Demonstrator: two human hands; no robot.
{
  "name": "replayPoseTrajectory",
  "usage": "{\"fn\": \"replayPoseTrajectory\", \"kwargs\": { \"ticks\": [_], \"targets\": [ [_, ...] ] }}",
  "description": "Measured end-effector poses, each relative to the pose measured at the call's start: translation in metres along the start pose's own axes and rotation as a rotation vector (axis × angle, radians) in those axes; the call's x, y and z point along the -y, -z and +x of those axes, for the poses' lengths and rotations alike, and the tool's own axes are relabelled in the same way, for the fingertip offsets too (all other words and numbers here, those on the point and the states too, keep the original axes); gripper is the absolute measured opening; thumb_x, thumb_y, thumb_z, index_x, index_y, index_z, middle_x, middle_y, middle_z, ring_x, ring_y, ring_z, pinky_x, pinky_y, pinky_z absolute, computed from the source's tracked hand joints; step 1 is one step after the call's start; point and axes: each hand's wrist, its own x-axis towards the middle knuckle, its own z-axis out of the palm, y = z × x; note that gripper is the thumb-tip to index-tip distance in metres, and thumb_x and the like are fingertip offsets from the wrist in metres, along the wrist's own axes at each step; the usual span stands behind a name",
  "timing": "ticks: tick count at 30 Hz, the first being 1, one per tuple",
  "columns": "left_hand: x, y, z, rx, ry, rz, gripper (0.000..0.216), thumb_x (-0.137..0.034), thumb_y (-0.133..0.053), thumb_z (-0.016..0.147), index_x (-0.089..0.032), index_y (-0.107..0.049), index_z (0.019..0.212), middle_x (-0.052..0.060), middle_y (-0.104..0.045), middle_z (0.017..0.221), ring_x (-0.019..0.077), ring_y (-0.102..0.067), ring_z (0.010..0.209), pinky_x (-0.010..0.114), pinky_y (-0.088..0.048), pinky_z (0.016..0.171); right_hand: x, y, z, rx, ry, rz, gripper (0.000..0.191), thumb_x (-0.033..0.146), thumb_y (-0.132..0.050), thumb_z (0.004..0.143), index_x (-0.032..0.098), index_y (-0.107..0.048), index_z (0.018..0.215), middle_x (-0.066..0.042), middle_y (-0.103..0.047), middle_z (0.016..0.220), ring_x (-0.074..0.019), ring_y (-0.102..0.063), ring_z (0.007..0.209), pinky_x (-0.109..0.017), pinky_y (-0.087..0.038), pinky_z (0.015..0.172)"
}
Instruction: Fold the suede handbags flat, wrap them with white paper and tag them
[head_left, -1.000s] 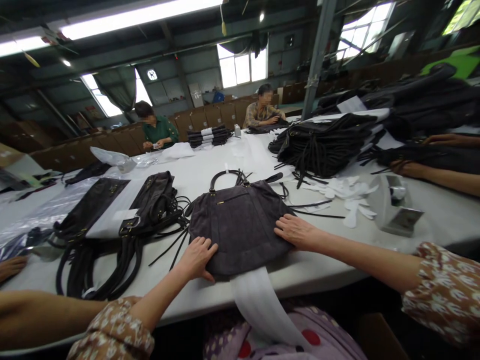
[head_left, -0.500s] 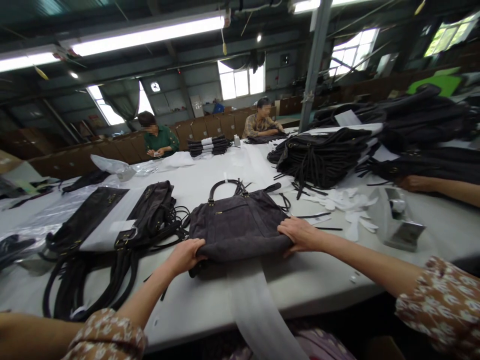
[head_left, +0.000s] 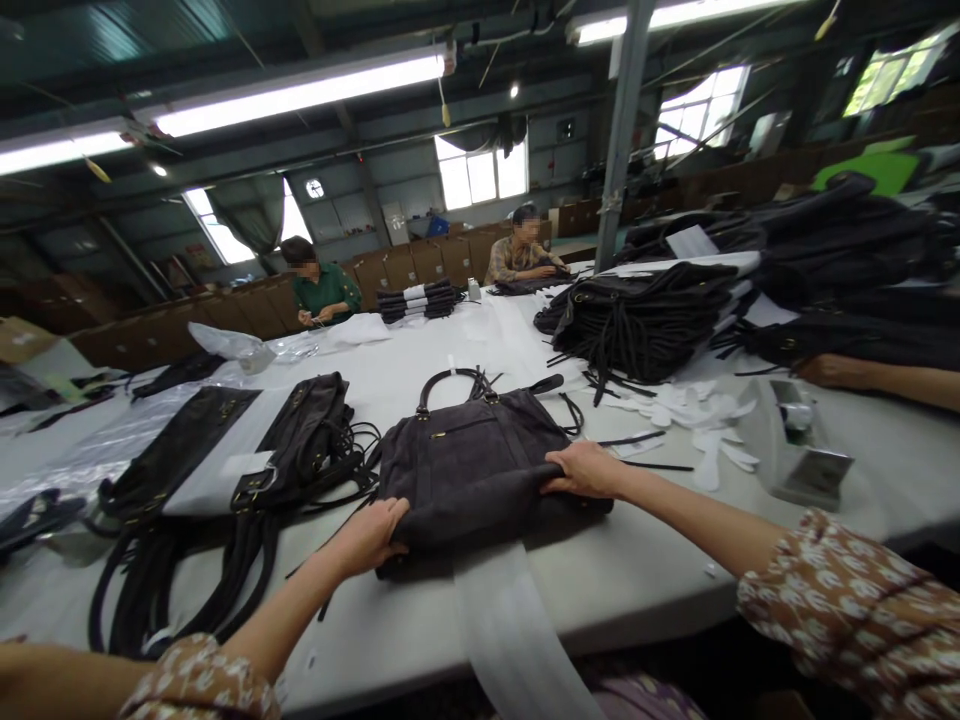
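A dark grey handbag (head_left: 469, 465) lies on the white table in front of me, its looped handles pointing away and a small zip on its upper face. My left hand (head_left: 379, 535) is closed on the bag's near left corner. On the right, my right hand (head_left: 585, 470) pinches the bag's near edge, with the bag's lower right corner poking out below it. A white strip (head_left: 517, 620) runs from under the bag over the table's front edge. My fingertips are partly hidden by the bag's fabric.
Left of the bag lie wrapped dark bags (head_left: 217, 450) with handles toward me. A pile of dark bags (head_left: 645, 315) stands back right, near white paper pieces (head_left: 697, 410) and a tape dispenser (head_left: 802, 440). Another person's hand (head_left: 832, 370) reaches in at right. Two people sit across the table.
My right hand has shifted slightly left along the bag's near edge, and the lower right corner now shows beneath it. My left hand keeps its grip, slightly lower in view.
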Motion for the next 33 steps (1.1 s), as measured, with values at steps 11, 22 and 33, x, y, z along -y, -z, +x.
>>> {"fn": "replayPoseTrajectory", "kwargs": {
  "ticks": [11, 22, 33],
  "targets": [
    [-0.046, -0.004, 0.018, -0.083, 0.089, 0.061, 0.046, -0.060, -0.048, 0.084, -0.027, -0.050, 0.116, 0.007, -0.061, 0.108, 0.0272, -0.060, 0.101, 0.037, -0.046, 0.082, 0.006, 0.005, -0.008, -0.068, 0.033, -0.013, 0.049, 0.066, -0.062, 0.075, 0.018, -0.062, 0.083, -0.009, -0.069, 0.082, -0.0253, -0.065, 0.079, -0.030, -0.039, 0.070],
    [-0.055, 0.007, 0.040, -0.137, 0.169, 0.142, 0.017, -0.035, -0.051, 0.088, -0.023, -0.050, 0.100, 0.006, -0.065, 0.095, 0.0255, -0.065, 0.089, 0.035, -0.047, 0.074, 0.034, 0.022, -0.002, -0.109, 0.164, 0.067, 0.069, 0.074, -0.063, 0.067, 0.022, -0.057, 0.114, -0.009, -0.062, 0.101, -0.0262, -0.060, 0.091, -0.032, -0.040, 0.073],
    [-0.043, -0.022, 0.024, -0.078, 0.124, 0.123, 0.028, -0.030, -0.060, 0.082, -0.026, -0.048, 0.108, 0.006, -0.059, 0.101, 0.0236, -0.060, 0.090, 0.034, -0.049, 0.073, 0.065, -0.053, 0.032, -0.222, 0.278, -0.012, 0.016, 0.029, -0.054, 0.091, 0.017, -0.055, 0.082, -0.007, -0.063, 0.081, -0.0205, -0.056, 0.076, -0.030, -0.034, 0.063]
  ]
}}
